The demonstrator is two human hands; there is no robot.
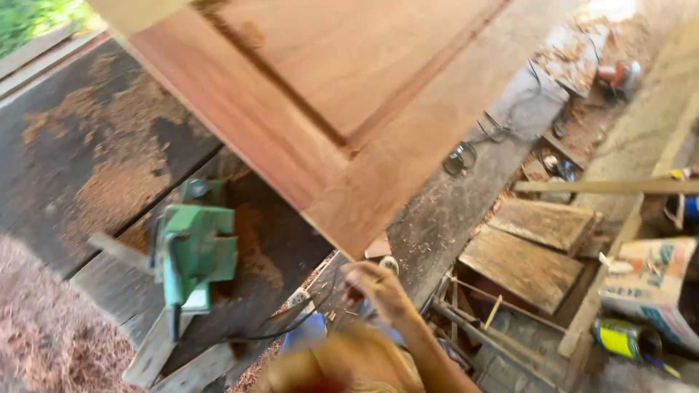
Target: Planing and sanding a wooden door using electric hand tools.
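Blurred yellow cloth (342, 367) fills the near bottom edge, likely the person's clothing, though the blur hides what it is. Just beyond it one hand (378, 287) reaches up from a bare forearm, its fingers curled loosely towards the lower corner of the wooden door panel (342, 124). Which hand it is cannot be told, nor whether the fingers pinch anything or touch the wood; the other hand cannot be made out.

The panel is reddish-brown, with a raised frame and a recessed field, and tilts across the upper middle of the view, its near corner hanging just above the hand. To the left, on the dark workbench (95, 182) dusted with sawdust, sits a green power tool (193, 251) with a black cord trailing towards the near edge. To the right, lower down, lie weathered boards (531, 251), a printed sack (652, 284) and a yellow can (622, 338). Farther right, a long timber strip (604, 187) crosses the floor. At the far right, a red power tool (615, 76) rests among wood shavings.
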